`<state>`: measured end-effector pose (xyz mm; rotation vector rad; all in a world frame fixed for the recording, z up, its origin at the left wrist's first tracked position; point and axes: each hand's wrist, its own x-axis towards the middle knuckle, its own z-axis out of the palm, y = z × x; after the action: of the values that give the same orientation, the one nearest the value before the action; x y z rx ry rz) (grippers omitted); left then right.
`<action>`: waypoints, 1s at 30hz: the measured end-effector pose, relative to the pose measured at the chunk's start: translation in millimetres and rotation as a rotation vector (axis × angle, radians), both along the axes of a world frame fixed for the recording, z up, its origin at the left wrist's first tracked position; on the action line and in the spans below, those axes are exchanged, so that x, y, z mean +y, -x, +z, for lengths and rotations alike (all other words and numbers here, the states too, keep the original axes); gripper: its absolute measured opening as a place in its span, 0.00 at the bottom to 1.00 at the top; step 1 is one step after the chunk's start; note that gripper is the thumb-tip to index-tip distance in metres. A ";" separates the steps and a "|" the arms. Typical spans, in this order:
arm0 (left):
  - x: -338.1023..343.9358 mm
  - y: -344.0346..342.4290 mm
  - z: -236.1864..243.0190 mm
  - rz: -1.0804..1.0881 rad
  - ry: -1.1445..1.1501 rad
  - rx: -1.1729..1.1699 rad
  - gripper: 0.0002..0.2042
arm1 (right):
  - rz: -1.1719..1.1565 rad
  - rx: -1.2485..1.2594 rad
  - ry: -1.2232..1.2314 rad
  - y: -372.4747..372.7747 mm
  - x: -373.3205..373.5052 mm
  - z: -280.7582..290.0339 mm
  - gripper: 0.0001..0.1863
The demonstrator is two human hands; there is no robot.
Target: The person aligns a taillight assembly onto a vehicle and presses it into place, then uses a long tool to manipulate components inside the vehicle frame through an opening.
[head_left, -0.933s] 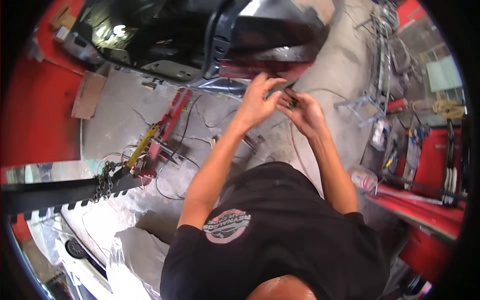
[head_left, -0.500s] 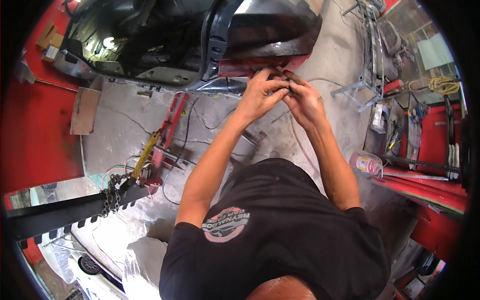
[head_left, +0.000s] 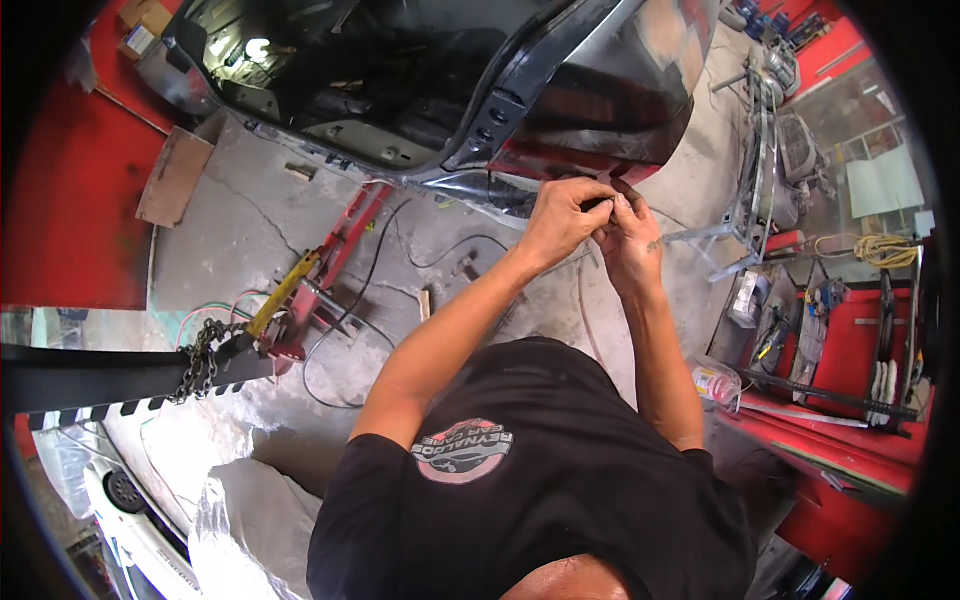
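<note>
My left hand (head_left: 565, 222) and my right hand (head_left: 632, 242) meet in front of my torso, fingers pinched together around something small and dark, too hidden to name. The fingertips of both appear to touch one another. Just beyond them is a dark car body (head_left: 600, 100), with an open door frame, glossy black paint and a red strip along its lower part; whether my fingers touch it, I cannot tell.
A red lifting or pulling rig (head_left: 350, 225) with a yellow cylinder (head_left: 285, 290) and chain (head_left: 200, 365) stands at left, by cardboard (head_left: 170, 180) and hoses on the concrete floor. A metal stand (head_left: 750, 200), red tool cart (head_left: 840, 350) and coiled yellow hose (head_left: 885, 250) line the right.
My fingers, looser and farther apart earlier, have closed together. Both hands sit slightly right and lower than half a second ago, and the car body has shifted right in the view.
</note>
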<state>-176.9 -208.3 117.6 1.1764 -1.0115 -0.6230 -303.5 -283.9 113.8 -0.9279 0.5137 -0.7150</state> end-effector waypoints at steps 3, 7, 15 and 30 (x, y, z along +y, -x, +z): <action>-4.5 -2.7 -12.3 0.051 0.000 0.127 0.10 | -0.019 0.028 -0.006 -6.2 7.2 11.8 0.23; -4.0 -7.9 -8.7 0.029 -0.031 0.149 0.09 | -0.196 0.216 0.240 -5.1 7.6 13.6 0.17; 2.6 -18.2 -5.6 -0.010 0.042 0.302 0.07 | -0.381 0.276 0.660 -28.4 -29.7 -2.1 0.14; 83.9 -64.3 -72.9 0.290 0.117 1.095 0.09 | -0.475 0.294 0.745 -42.2 -24.3 -11.7 0.14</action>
<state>-112.6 -124.4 44.7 0.6725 0.0548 -0.8102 -261.3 -308.1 102.1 -1.6493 0.7588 -1.2522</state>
